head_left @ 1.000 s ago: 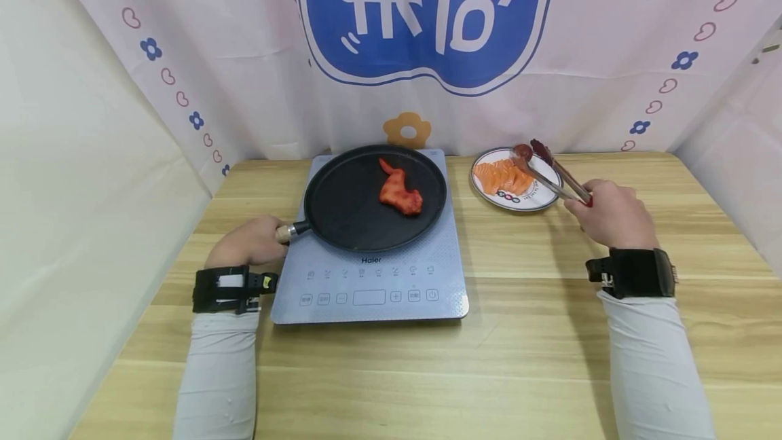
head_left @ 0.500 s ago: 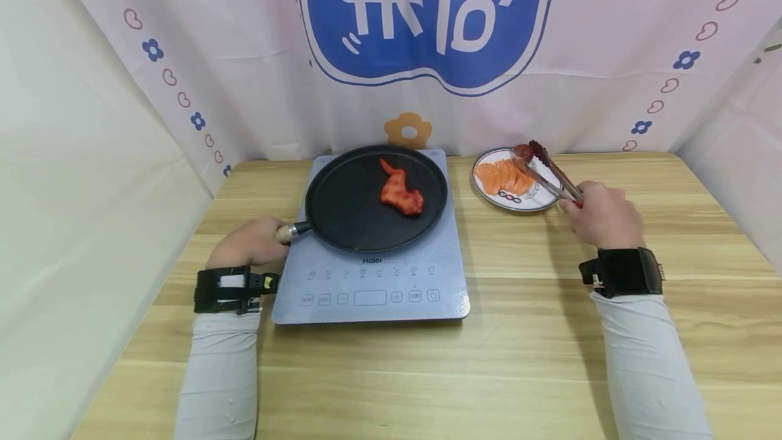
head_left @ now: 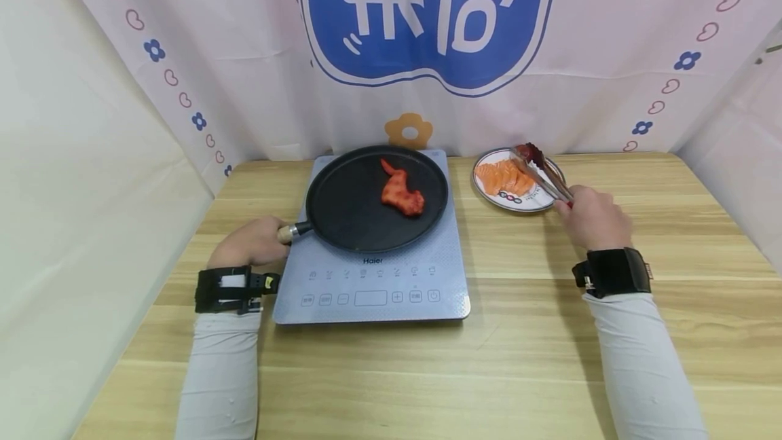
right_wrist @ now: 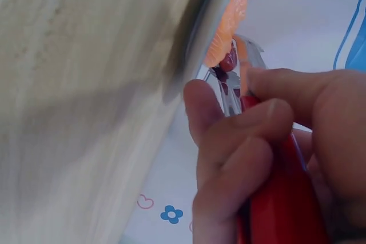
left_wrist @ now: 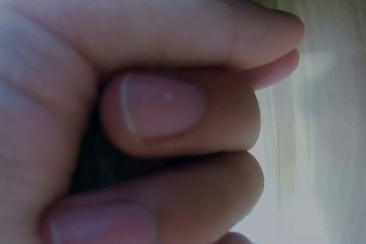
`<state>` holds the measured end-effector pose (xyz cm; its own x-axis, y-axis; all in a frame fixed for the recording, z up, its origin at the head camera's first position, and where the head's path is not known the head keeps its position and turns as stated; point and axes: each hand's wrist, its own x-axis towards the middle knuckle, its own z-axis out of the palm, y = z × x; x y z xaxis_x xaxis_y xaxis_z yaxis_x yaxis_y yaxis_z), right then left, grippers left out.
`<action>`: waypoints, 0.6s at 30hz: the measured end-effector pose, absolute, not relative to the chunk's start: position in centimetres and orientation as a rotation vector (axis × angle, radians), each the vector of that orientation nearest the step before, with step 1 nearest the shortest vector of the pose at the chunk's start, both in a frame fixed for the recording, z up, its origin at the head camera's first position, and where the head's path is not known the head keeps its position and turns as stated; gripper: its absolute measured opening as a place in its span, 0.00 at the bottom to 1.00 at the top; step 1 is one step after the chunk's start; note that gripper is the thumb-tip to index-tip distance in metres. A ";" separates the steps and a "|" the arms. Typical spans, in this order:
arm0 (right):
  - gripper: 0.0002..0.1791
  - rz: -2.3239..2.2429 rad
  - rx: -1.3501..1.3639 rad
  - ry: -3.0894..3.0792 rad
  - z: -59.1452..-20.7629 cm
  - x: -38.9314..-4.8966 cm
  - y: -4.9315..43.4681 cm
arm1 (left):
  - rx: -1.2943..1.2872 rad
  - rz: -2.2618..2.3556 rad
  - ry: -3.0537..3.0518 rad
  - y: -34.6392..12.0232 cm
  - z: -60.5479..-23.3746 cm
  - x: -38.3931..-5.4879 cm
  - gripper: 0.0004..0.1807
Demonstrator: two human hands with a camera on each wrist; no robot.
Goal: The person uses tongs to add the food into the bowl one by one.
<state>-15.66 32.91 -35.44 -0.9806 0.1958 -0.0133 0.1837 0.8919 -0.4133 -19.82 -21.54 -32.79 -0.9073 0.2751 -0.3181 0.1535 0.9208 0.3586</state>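
My left hand point(head_left: 250, 243) grips the wooden end of the handle point(head_left: 286, 233) of a flat black frying pan point(head_left: 342, 202). In the left wrist view its fingers curl tightly and hide the handle. A reddish chicken wing point(head_left: 403, 194) lies on the right part of the pan. My right hand point(head_left: 597, 220) holds metal tongs with red grips point(right_wrist: 283, 198), fingers and thumb wrapped round them. The tong tips stand over the back of a white plate point(head_left: 539, 204), on either side of a small dark red rounded piece point(right_wrist: 229, 61). Orange salmon slices point(head_left: 504, 176) lie on the plate.
The pan sits on a pale Haier induction cooker point(head_left: 373, 311), whose touch buttons face me. All stands on a light wooden table point(head_left: 525, 358). A printed white curtain point(head_left: 244, 87) hangs right behind the cooker and plate.
My right hand has moved a little left, toward the plate. The tong arms have come closer together around the dark red piece. The left hand, pan and chicken wing have stayed put.
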 end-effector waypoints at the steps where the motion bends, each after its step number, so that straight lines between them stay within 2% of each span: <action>1: 0.16 0.659 -0.305 -3.029 -35.5 -15.7 32.8 | 0.317 0.464 2.715 -21.5 -32.8 -19.8 0.13; 9: 0.16 0.673 -0.301 -3.007 -35.8 -15.7 32.8 | 0.339 0.454 2.725 -21.6 -32.8 -20.0 0.13; 18: 0.24 0.709 -0.321 -2.969 -36.0 -15.7 32.9 | 0.309 0.476 2.710 -21.5 -32.7 -19.7 0.15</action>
<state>-15.66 32.88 -36.02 -0.9756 0.2186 0.0221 0.1851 0.8716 -0.4540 -19.72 -21.47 -32.70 -0.9071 0.2738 -0.3198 0.1486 0.9189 0.3654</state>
